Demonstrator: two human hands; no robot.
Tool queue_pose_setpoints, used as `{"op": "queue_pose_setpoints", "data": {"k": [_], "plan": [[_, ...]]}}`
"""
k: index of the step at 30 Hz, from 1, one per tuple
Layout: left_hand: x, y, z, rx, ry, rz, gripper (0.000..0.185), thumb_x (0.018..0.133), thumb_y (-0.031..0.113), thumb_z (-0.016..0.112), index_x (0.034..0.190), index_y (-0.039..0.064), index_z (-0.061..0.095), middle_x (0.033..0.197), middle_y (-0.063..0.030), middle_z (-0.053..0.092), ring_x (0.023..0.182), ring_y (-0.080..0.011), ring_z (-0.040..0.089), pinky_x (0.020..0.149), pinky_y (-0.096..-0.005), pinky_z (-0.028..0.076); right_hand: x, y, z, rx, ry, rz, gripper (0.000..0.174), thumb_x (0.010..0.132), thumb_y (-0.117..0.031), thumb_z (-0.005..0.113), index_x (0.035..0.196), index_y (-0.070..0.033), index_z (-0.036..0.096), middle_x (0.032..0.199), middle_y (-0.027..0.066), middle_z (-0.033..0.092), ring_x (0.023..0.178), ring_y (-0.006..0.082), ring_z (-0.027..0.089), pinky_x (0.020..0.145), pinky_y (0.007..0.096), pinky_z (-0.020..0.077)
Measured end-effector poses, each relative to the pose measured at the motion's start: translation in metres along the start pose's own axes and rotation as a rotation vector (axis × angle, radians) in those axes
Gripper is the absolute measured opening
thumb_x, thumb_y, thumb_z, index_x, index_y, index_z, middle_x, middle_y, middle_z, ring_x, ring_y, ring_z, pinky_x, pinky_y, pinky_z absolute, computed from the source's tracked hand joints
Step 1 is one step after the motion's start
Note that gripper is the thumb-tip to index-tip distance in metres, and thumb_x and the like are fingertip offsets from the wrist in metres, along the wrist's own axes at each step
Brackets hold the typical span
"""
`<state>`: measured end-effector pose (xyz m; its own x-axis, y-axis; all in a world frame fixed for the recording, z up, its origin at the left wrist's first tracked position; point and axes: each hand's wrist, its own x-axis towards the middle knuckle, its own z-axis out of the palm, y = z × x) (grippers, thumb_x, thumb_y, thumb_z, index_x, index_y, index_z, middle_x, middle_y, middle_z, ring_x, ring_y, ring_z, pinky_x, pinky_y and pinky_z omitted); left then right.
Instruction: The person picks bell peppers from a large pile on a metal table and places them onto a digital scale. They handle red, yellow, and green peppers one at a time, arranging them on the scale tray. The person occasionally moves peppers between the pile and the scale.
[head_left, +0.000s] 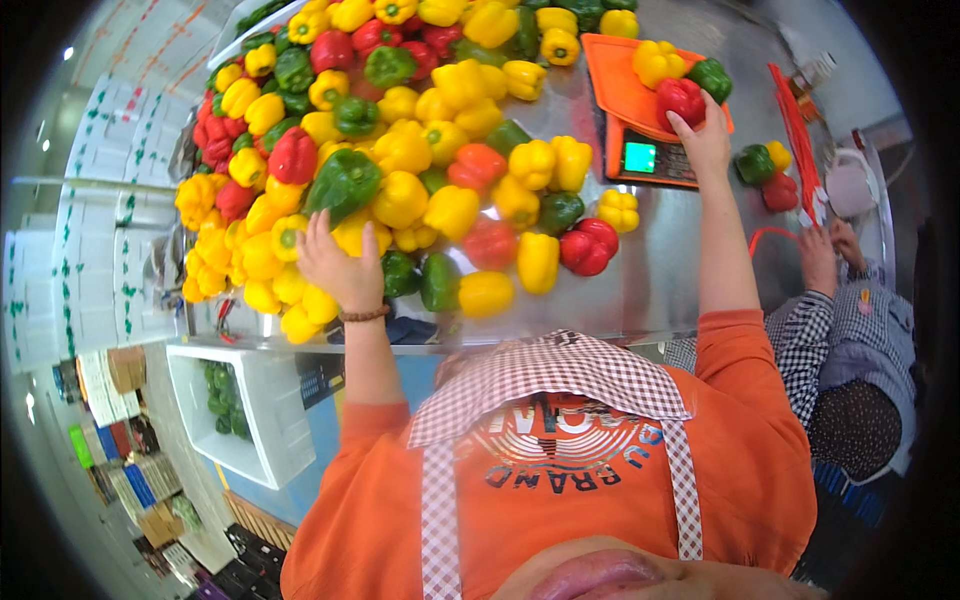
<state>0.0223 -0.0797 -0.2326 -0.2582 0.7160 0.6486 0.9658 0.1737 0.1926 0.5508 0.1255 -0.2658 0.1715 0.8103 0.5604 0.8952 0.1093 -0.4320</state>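
Observation:
My right hand (703, 139) grips a red bell pepper (679, 103) over the orange tray (611, 71) of a digital scale (651, 159). Beside it on the tray sit a yellow bell pepper (658, 63) and a green bell pepper (709, 79). The scale's display glows green. Fingers spread, my left hand (341, 266) is at the near side of a large heap of yellow, red and green bell peppers (403, 199). Just beyond its fingertips lies a big green bell pepper (343, 182). Nothing shows in the left palm.
A metal table (652, 247) carries everything. To the right, a co-worker's hands (821, 251) are at red strips (796, 142), near a small pepper group (765, 171) and a pale mug (851, 184). A white foam box (259, 420) with green peppers stands below left. White boxes (90, 225) are stacked at far left.

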Motion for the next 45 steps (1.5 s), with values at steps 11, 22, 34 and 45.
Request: {"op": "queue_pose_setpoints", "data": {"k": [11,22,34,45], "plan": [[-0.012,-0.036,0.003,-0.198,-0.046,-0.19,0.073,0.079,0.027,0.082,0.138,0.0,0.05,0.139,-0.0217,0.052,0.133,-0.0439,0.041,0.113,-0.0529,0.031,-0.033,-0.08,0.015,0.624,-0.203,0.047,0.063,0.081,-0.017,0.084,0.136,-0.004,0.055,0.125,0.013,0.063,0.107,0.0213,0.067,0.091,0.0329,0.0558],[-0.004,-0.021,0.022,-0.266,-0.104,-0.157,0.075,0.078,0.024,0.083,0.139,0.0,0.048,0.142,-0.0229,0.049,0.134,-0.0415,0.041,0.113,-0.0511,0.03,-0.032,-0.127,0.148,0.207,-0.616,-0.007,0.066,0.073,-0.037,0.083,0.128,-0.008,0.059,0.14,0.0137,0.052,0.121,0.0336,0.058,0.102,0.0421,0.0476],[-0.039,0.05,0.018,-0.504,-0.145,0.051,0.063,0.08,0.011,0.079,0.136,-0.001,0.052,0.131,-0.0208,0.058,0.12,-0.0393,0.053,0.104,-0.0463,0.042,-0.154,-0.205,0.03,0.393,-0.804,-0.56,0.059,0.071,-0.028,0.083,0.123,-0.008,0.063,0.111,0.0123,0.066,0.105,0.0314,0.062,0.091,0.0447,0.0489],[-0.062,0.1,0.018,-0.694,-0.288,0.187,0.065,0.078,0.007,0.08,0.137,0.0,0.053,0.13,-0.0193,0.059,0.118,-0.0374,0.056,0.101,-0.0442,0.046,-0.191,-0.205,0.046,0.303,-0.804,-0.607,0.082,0.064,-0.037,0.089,0.137,-0.017,0.057,0.13,0.0062,0.061,0.134,0.0255,0.048,0.118,0.054,0.0277]]}}
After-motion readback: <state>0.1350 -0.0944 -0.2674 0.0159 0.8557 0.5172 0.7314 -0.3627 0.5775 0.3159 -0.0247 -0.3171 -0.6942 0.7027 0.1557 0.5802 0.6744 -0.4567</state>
